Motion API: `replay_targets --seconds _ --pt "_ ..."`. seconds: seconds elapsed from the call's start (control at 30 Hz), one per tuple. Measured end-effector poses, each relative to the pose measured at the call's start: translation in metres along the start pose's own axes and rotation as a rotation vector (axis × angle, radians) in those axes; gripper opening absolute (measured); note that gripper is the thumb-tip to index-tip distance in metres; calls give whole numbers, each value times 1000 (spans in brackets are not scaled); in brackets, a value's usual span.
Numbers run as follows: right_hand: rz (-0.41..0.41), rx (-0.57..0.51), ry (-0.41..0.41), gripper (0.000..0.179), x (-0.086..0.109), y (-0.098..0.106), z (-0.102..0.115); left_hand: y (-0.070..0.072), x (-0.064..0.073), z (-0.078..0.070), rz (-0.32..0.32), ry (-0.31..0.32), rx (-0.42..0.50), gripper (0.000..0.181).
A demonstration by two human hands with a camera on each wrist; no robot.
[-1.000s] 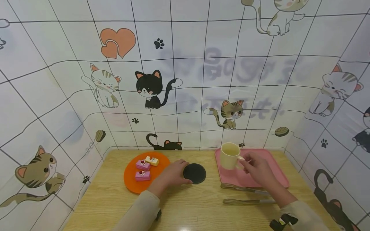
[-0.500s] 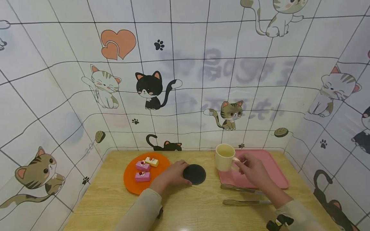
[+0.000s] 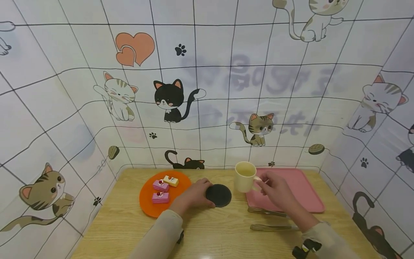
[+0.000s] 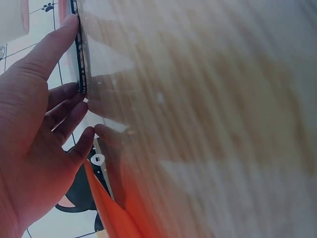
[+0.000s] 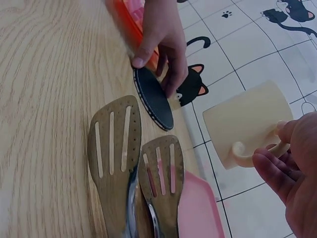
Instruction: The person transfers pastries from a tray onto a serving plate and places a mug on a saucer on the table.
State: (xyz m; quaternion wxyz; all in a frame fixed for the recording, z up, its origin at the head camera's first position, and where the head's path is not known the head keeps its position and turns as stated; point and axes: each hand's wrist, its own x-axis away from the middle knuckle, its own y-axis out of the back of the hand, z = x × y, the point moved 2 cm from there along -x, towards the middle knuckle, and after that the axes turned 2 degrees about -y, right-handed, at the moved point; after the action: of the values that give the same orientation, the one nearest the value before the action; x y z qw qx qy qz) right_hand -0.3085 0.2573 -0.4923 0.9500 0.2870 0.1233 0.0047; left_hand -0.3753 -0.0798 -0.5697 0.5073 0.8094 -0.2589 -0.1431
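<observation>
In my right hand is a cream mug, its handle pinched between thumb and fingers. The mug stands upright above the table, at the left edge of the pink tray; the right wrist view shows it clear of the tabletop. My left hand holds the left edge of a round black coaster lying on the table. Its thumb is at the near rim and its fingers at the far side. To the right of the coaster, a small gap separates it from the mug.
An orange plate with three toy cake slices, two pink and one yellow, lies left. Two slotted spatula-like heads lie before the tray; the right forearm hides their far ends, so I cannot tell whether they join. A cat-print cloth wall closes the back.
My right hand has carried the mug leftward, from above the tray's left part to its left edge, nearer the coaster. The left hand and coaster have stayed in place.
</observation>
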Motion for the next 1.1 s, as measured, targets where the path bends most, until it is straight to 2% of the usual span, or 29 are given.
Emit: replay_targets --seconds 0.2,0.5,0.83,1.1 --pt "8 -17 43 12 -1 -13 2 0 -1 0 -16 -5 16 81" --pt "47 -25 3 8 0 -32 2 -2 -1 2 -27 -12 20 82" --pt "51 -57 56 8 -2 -51 7 -4 -4 7 -36 -36 18 83" --pt "98 -112 9 9 -1 -61 8 -5 -4 9 -42 -42 32 81"
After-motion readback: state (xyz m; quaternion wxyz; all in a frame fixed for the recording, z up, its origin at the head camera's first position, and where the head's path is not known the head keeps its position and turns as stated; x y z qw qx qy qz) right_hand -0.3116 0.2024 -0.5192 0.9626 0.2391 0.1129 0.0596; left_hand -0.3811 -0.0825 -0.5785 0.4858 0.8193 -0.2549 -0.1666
